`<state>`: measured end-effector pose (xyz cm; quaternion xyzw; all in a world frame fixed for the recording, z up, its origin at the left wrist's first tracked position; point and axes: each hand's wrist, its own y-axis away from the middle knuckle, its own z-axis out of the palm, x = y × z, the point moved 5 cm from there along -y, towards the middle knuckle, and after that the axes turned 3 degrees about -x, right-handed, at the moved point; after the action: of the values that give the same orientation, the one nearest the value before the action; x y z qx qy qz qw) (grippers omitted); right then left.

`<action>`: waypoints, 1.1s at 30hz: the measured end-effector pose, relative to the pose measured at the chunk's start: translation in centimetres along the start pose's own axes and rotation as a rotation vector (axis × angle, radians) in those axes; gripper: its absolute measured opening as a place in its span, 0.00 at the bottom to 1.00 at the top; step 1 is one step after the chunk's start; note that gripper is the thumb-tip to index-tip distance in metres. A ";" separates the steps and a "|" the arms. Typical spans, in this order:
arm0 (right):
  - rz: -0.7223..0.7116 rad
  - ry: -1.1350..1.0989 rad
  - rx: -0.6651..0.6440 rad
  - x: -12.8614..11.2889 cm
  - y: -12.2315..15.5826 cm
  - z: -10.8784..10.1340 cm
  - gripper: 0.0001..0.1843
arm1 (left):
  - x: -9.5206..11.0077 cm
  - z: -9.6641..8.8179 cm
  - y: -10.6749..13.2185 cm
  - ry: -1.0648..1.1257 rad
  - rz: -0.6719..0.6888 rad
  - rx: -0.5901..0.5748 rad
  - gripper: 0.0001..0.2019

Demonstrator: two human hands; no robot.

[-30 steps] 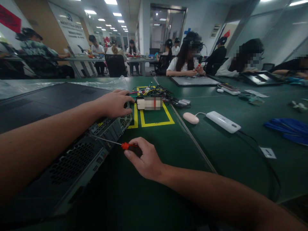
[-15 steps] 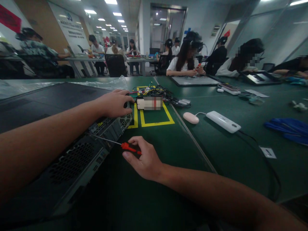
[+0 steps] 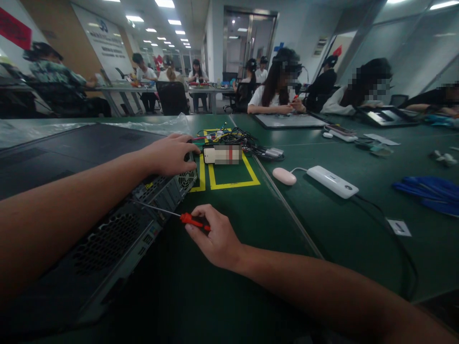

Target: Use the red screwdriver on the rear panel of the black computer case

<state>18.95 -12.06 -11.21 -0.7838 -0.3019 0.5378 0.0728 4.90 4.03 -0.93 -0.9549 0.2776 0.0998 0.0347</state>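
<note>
A black desktop computer case [image 3: 68, 157] lies on its side at the left, its rear panel with vents and ports turned toward me. My left hand [image 3: 174, 155] rests on the case's far rear corner, fingers spread over the edge above a small round fan grille [image 3: 186, 179]. In my right hand [image 3: 217, 236] is a screwdriver [image 3: 191, 220] with a red handle, held between thumb and fingers. Its thin metal shaft reaches left to the rear edge of the case. The tip meets the dark panel there; any screw under it is too small to make out.
Beyond the case, a phone [image 3: 218, 154] and a bundle of cables [image 3: 236, 137] lie by yellow tape squares [image 3: 234, 184]. To the right are a pink oval object [image 3: 284, 176], a white power strip [image 3: 333, 181] and blue cloth [image 3: 428, 195]. Several people sit at tables opposite.
My right thumb and fingers have shifted slightly around the red handle. The screwdriver's shaft, the computer case and my left hand stay practically where they were.
</note>
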 end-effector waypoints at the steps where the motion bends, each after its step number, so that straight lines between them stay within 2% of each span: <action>1: 0.002 0.002 -0.001 0.0 0.0 0.0 0.08 | 0.0 0.0 0.0 -0.001 0.004 0.001 0.32; 19: 0.026 0.012 -0.004 0.1 0.0 0.1 0.08 | 0.3 -0.2 0.1 -0.003 -0.008 -0.017 0.33; 33: -0.036 0.036 0.043 -0.3 0.1 -0.3 0.10 | 0.4 -0.3 0.2 0.007 -0.001 -0.020 0.32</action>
<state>19.15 -12.27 -10.92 -0.7860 -0.3029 0.5287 0.1049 5.16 3.66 -0.69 -0.9557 0.2761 0.0990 0.0244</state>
